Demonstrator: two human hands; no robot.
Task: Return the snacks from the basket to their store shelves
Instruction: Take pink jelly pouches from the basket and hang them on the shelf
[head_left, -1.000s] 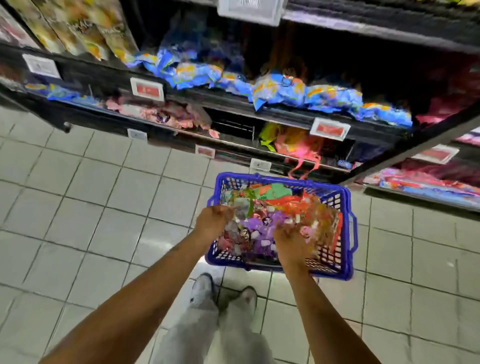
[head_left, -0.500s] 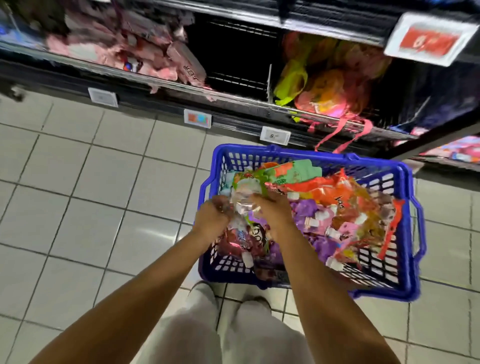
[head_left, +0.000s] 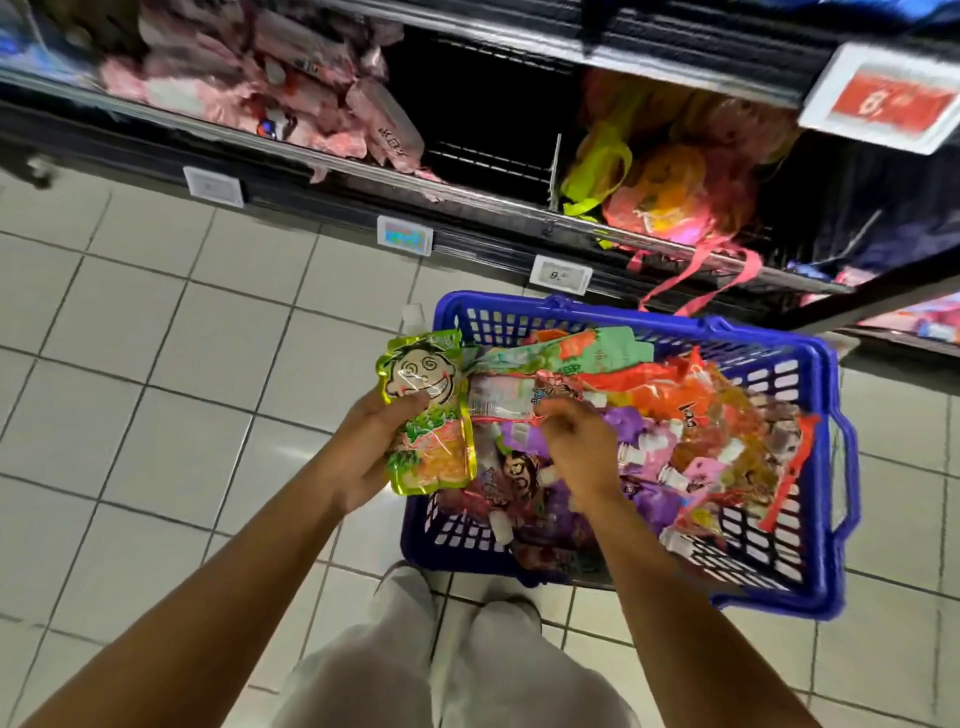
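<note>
Upper left of frame: shelf (head_left: 291, 150) edge with a pile of pink snack packs (head_left: 270, 98) on it. Price tags (head_left: 213, 186) clipped along the rail below, running rightward. White tiled floor (head_left: 130, 364) fills the left and lower frame.

Centre left: left hand (head_left: 371, 447), grip closed on a green-yellow pouch (head_left: 428, 415) with a cartoon face and a white spout cap at its top. Thumb lies across the pouch front, fingers behind. Pouch is held upright over the left rim of the basket, partly outside it.

Centre: right hand (head_left: 576, 447) inside the basket, fingers curled down into the pile; grip appears to pinch a pale red-edged packet (head_left: 501, 397), though the contact is partly hidden.

Centre right: blue basket (head_left: 826, 467) stands on the floor just in front of the lowest shelf, heaped with snack pouches (head_left: 691, 431) — orange, purple, green, pink, many with white caps.

Upper right: same shelf level holds yellow, orange and pink mesh-bagged goods (head_left: 670, 197), a pink strap hanging over the edge. A red price tag (head_left: 888, 98) sits at far upper right.

Bottom centre: person's legs in light grey trousers (head_left: 441, 675).
</note>
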